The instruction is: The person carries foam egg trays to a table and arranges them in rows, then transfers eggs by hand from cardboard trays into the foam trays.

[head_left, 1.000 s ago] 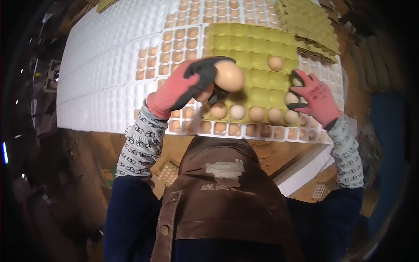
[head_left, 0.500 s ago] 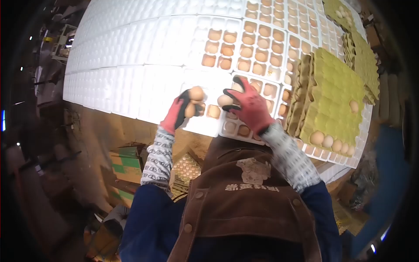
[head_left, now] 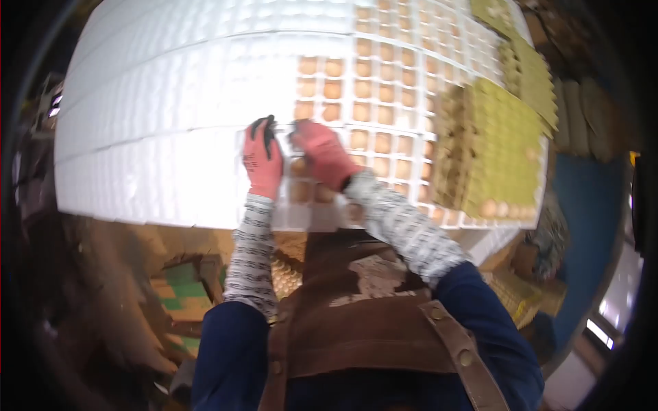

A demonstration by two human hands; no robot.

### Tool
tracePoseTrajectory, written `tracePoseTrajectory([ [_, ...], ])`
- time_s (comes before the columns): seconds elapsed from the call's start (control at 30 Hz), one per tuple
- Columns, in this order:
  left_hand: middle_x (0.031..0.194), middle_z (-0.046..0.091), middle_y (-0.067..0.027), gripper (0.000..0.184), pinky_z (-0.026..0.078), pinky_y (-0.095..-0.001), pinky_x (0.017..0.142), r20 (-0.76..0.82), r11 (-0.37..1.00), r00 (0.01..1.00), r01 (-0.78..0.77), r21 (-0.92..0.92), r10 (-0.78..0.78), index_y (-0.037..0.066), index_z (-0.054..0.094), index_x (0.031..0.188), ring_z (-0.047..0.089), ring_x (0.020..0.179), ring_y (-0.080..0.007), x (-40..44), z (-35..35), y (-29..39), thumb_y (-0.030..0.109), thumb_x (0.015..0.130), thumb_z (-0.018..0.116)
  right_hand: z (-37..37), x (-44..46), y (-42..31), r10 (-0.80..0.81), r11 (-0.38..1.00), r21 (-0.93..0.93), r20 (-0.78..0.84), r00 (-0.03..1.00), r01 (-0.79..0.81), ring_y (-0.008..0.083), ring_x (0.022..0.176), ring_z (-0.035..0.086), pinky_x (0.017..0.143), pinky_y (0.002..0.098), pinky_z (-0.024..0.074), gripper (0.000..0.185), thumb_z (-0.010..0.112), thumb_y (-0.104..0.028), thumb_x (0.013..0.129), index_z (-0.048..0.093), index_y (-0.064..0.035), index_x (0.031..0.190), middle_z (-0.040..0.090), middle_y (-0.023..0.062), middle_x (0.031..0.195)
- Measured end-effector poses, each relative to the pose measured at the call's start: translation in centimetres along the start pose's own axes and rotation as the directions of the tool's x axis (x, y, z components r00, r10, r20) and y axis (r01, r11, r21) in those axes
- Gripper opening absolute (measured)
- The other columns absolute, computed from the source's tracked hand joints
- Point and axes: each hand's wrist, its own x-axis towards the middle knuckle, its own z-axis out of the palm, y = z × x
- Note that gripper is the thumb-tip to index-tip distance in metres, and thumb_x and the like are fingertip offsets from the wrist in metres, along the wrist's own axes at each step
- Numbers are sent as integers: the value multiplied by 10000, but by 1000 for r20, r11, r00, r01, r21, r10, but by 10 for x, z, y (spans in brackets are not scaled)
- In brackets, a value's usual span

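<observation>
My left hand (head_left: pixel 264 159), in a red glove with black fingertips, is over the white egg tray (head_left: pixel 286 218). Its fingers point away from me, slightly apart, and no egg shows in them. Close to its right, my right hand (head_left: pixel 325 154) reaches over the same tray with its fingertips bent down. Motion blur and the glove hide whether it holds an egg. Brown eggs (head_left: pixel 299 192) sit in the tray's cells just below my right hand. Filled cells of eggs (head_left: pixel 332 89) lie beyond the hands.
White trays (head_left: pixel 157 89) cover the left of the table. Yellow-green egg flats (head_left: pixel 504 151) are stacked at the right, with a few eggs (head_left: pixel 504 209) on their near edge. Below the table stand a cardboard box (head_left: pixel 181 291) with green tape and a batch of eggs (head_left: pixel 286 277).
Eggs visible in both hands earlier no longer show there. My right hand has moved left, close to my left hand, and more eggs sit in the nearby cells. The camera view has shifted.
</observation>
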Motion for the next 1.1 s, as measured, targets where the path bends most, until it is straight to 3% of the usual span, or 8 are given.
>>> tracePoseTrajectory([
  [0.23,1294,507,-153,415,386,-406,1029,202,991,970,-130,-24,132,63,576,1237,458,1201,-343,-9,21,47,9,826,553,-118,-156,12,96,970,242,-482,871,27,336,1121,553,960,397,466,530,664,-9,741,560,-95,1253,566,141,1257],
  [0.37,1317,491,-136,443,383,-431,1035,439,903,793,-325,-283,423,85,600,1190,456,1205,-349,-31,56,194,89,752,667,-273,-318,64,534,836,286,-621,574,-469,218,1076,607,933,318,479,494,615,-21,817,542,-87,1301,591,130,1253],
  [0.6,973,532,-109,723,396,-425,950,777,649,233,-708,-276,585,79,502,1320,509,996,-301,-55,112,347,267,669,756,-286,-402,120,369,890,-296,20,929,-347,303,1109,568,910,388,475,673,719,-169,768,444,-200,1382,515,119,1327],
  [0.73,993,575,-63,384,456,-292,751,717,659,615,394,-640,328,-13,567,1166,559,843,-164,-51,102,348,166,832,632,-295,-443,149,486,775,601,-367,793,-196,199,1062,596,794,331,505,536,627,-177,832,498,-37,1333,581,104,1278],
  [0.83,840,608,-56,194,460,-270,685,796,572,579,597,-563,180,-26,591,939,562,736,-144,-48,115,339,97,794,625,-321,-477,184,577,413,907,-187,795,-86,161,961,622,756,280,518,454,592,-148,855,552,-7,1284,594,91,1222],
  [0.93,1024,600,-105,464,482,-345,767,801,711,422,-703,-6,424,15,557,1124,601,889,-246,-78,131,387,222,752,741,-325,-451,169,421,875,286,-51,906,-390,251,1010,614,840,345,502,486,665,-176,809,563,-107,1280,589,112,1229],
  [1.07,1093,597,-91,540,478,-337,849,831,935,488,-339,-101,267,34,525,1192,596,988,-235,-70,133,378,179,731,766,-314,-445,170,213,932,-266,-143,967,-245,320,1046,601,913,360,480,597,749,-119,719,561,-132,1286,600,131,1192],
  [1.1,1132,580,-93,514,473,-325,870,750,889,534,-7,-457,390,30,498,1193,598,1012,-196,-69,131,373,151,763,754,-320,-448,172,259,966,70,-213,942,-249,282,971,633,841,369,521,538,647,-175,825,511,-145,1345,589,110,1233],
])
